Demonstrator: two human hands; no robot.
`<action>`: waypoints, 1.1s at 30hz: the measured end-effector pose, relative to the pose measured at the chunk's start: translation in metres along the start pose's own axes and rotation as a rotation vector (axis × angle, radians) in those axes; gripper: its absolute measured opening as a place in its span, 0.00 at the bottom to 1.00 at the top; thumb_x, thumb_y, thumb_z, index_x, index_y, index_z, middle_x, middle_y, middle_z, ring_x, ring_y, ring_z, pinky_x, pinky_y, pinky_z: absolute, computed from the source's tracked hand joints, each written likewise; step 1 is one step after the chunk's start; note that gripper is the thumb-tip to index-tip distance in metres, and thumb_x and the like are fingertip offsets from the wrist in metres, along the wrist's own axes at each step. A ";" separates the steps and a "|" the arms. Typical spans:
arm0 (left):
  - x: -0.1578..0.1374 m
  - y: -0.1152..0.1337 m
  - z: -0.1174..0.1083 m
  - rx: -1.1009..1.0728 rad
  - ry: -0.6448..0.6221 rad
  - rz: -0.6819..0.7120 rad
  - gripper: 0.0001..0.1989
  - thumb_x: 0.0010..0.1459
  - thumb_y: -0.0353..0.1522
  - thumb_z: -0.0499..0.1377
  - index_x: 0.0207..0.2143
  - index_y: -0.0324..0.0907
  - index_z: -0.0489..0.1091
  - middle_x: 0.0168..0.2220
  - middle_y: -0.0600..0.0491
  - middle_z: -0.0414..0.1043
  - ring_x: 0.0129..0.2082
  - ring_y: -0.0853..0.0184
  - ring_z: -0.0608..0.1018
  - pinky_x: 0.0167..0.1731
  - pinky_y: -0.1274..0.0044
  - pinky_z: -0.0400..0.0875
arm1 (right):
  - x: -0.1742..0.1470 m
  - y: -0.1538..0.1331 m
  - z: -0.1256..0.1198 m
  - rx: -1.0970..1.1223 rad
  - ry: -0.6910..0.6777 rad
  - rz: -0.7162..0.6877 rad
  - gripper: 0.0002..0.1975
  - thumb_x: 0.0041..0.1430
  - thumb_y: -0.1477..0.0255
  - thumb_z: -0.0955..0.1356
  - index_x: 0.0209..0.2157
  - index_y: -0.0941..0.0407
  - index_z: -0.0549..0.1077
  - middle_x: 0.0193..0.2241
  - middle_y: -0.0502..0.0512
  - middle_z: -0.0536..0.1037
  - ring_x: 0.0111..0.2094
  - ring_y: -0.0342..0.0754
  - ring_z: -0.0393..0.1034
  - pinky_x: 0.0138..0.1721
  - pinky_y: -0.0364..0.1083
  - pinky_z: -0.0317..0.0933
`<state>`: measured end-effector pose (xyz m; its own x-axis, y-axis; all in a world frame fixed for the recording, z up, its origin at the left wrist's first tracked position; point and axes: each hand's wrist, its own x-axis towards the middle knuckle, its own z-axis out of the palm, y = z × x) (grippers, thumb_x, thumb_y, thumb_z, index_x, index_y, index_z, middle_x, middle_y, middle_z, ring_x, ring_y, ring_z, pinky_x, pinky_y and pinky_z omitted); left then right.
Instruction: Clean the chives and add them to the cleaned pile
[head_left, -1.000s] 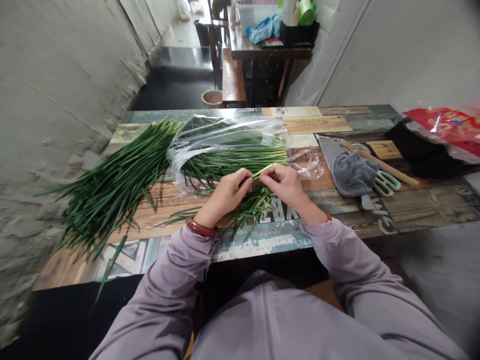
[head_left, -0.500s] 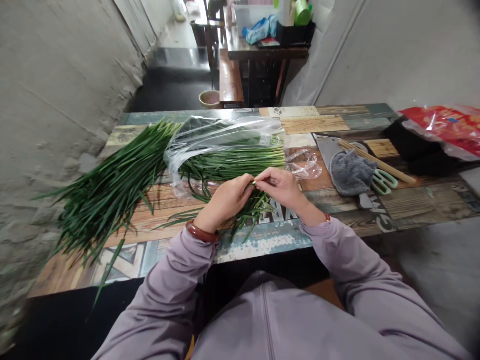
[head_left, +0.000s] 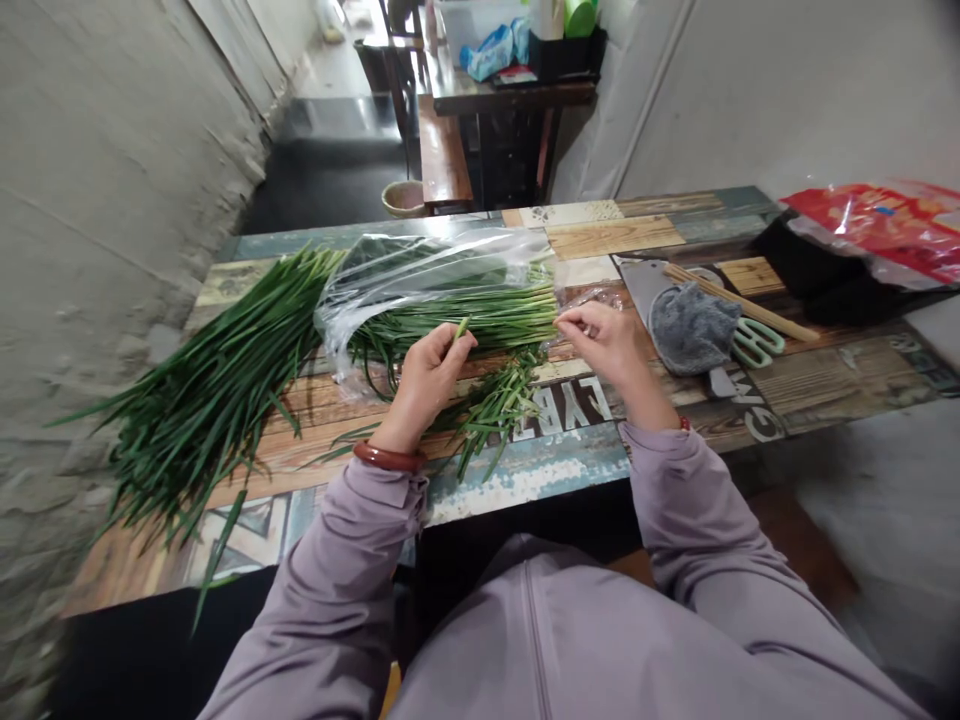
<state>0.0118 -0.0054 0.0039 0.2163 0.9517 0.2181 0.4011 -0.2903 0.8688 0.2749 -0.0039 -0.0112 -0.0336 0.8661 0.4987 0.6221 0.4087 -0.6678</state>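
Note:
My left hand point(head_left: 431, 378) is closed around a garlic chive stalk point(head_left: 462, 326), whose pale green end pokes up past the thumb. To the right, my right hand point(head_left: 609, 345) pinches thumb and forefinger together by the cut ends of the bagged garlic chives point(head_left: 495, 318). Whatever is between those fingertips is too small to make out. A clear plastic bag point(head_left: 442, 262) partly covers this bunch. Below it, between my hands, lies a small pile of trimmed chive pieces point(head_left: 499, 405). A large loose bunch of garlic chives point(head_left: 217, 390) spreads over the table's left side.
On the right of the wood-patterned table point(head_left: 570, 480) lie a grey cloth point(head_left: 694, 325), green-handled scissors point(head_left: 757, 343), a wooden stick point(head_left: 787, 318) and a cleaver-like blade point(head_left: 637, 285). A red plastic bag point(head_left: 877, 225) sits at the far right. Beyond stand a bench point(head_left: 444, 150) and another table.
My hands were together over the trimmed pieces and have moved apart. The left went left with the chive stalk; the right moved right to the bunch's cut ends. The view has shifted slightly.

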 end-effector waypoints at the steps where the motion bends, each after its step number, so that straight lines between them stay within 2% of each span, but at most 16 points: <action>1: 0.000 0.000 0.001 0.019 0.017 0.011 0.11 0.61 0.39 0.54 0.30 0.41 0.67 0.24 0.58 0.60 0.25 0.72 0.63 0.26 0.79 0.59 | -0.002 0.000 0.002 -0.057 -0.015 -0.047 0.06 0.61 0.70 0.68 0.32 0.53 0.78 0.32 0.52 0.80 0.36 0.48 0.74 0.39 0.48 0.66; 5: 0.000 -0.001 0.002 0.062 0.060 0.020 0.11 0.60 0.39 0.55 0.31 0.41 0.69 0.25 0.57 0.62 0.27 0.71 0.65 0.29 0.79 0.60 | -0.007 0.004 0.010 -0.229 -0.029 -0.130 0.04 0.61 0.72 0.68 0.34 0.54 0.77 0.35 0.56 0.79 0.40 0.52 0.72 0.44 0.51 0.64; 10: 0.000 -0.002 0.002 0.055 0.093 0.024 0.12 0.61 0.39 0.54 0.33 0.40 0.71 0.23 0.58 0.61 0.26 0.71 0.65 0.28 0.78 0.60 | -0.007 0.009 0.015 -0.345 -0.052 -0.104 0.04 0.57 0.75 0.70 0.36 0.54 0.76 0.36 0.57 0.77 0.41 0.54 0.70 0.44 0.52 0.63; 13: 0.000 -0.004 0.003 0.027 0.106 0.046 0.12 0.61 0.39 0.54 0.33 0.40 0.72 0.23 0.58 0.63 0.26 0.71 0.66 0.28 0.79 0.60 | -0.005 0.007 0.016 -0.242 -0.018 -0.125 0.02 0.58 0.75 0.69 0.33 0.54 0.76 0.34 0.55 0.77 0.40 0.52 0.70 0.43 0.51 0.63; 15: 0.000 -0.005 0.003 0.004 0.126 0.059 0.12 0.61 0.38 0.54 0.33 0.40 0.73 0.24 0.58 0.63 0.27 0.71 0.66 0.29 0.79 0.61 | -0.004 0.004 0.016 -0.102 0.013 -0.118 0.03 0.59 0.73 0.69 0.31 0.54 0.76 0.32 0.54 0.78 0.36 0.49 0.70 0.39 0.48 0.64; 19: -0.002 -0.005 0.002 -0.010 0.198 0.100 0.14 0.62 0.39 0.54 0.34 0.40 0.74 0.23 0.58 0.63 0.27 0.71 0.67 0.28 0.79 0.61 | -0.006 -0.004 0.018 0.144 0.026 -0.013 0.06 0.60 0.68 0.69 0.31 0.55 0.76 0.28 0.51 0.78 0.28 0.44 0.68 0.30 0.44 0.60; 23: -0.007 0.002 0.000 0.033 0.283 0.154 0.15 0.65 0.40 0.53 0.35 0.41 0.74 0.22 0.58 0.62 0.25 0.72 0.66 0.29 0.79 0.61 | -0.015 -0.011 0.021 0.167 -0.002 0.000 0.07 0.61 0.67 0.68 0.31 0.55 0.76 0.28 0.51 0.78 0.30 0.45 0.70 0.33 0.45 0.61; 26: -0.012 0.010 0.001 0.140 0.344 0.250 0.16 0.67 0.38 0.51 0.35 0.40 0.73 0.25 0.56 0.67 0.28 0.71 0.69 0.32 0.78 0.63 | -0.022 -0.016 0.024 0.113 -0.019 -0.050 0.09 0.63 0.68 0.67 0.30 0.54 0.75 0.27 0.51 0.77 0.31 0.46 0.70 0.36 0.46 0.62; 29: -0.017 0.015 0.005 0.323 0.269 0.413 0.14 0.67 0.37 0.51 0.39 0.40 0.74 0.31 0.52 0.70 0.32 0.69 0.71 0.34 0.77 0.65 | -0.029 -0.023 0.029 0.024 -0.071 -0.135 0.11 0.66 0.68 0.64 0.30 0.54 0.74 0.29 0.52 0.76 0.33 0.47 0.70 0.38 0.46 0.61; 31: -0.019 0.015 0.008 0.471 0.123 0.492 0.13 0.66 0.37 0.54 0.43 0.41 0.75 0.34 0.51 0.70 0.33 0.67 0.71 0.34 0.76 0.64 | -0.033 -0.030 0.034 -0.040 -0.113 -0.203 0.12 0.67 0.68 0.63 0.31 0.54 0.73 0.30 0.54 0.76 0.34 0.48 0.69 0.39 0.47 0.60; 33: -0.020 0.014 0.011 0.608 -0.037 0.514 0.13 0.65 0.39 0.56 0.42 0.42 0.76 0.35 0.50 0.69 0.34 0.66 0.71 0.33 0.75 0.64 | -0.037 -0.037 0.037 -0.087 -0.137 -0.259 0.12 0.68 0.68 0.61 0.32 0.55 0.73 0.30 0.55 0.75 0.34 0.49 0.68 0.38 0.48 0.59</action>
<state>0.0225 -0.0291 0.0066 0.5317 0.6826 0.5013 0.6560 -0.7063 0.2659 0.2240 -0.0401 -0.0255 -0.3011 0.7696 0.5631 0.6433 0.5998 -0.4759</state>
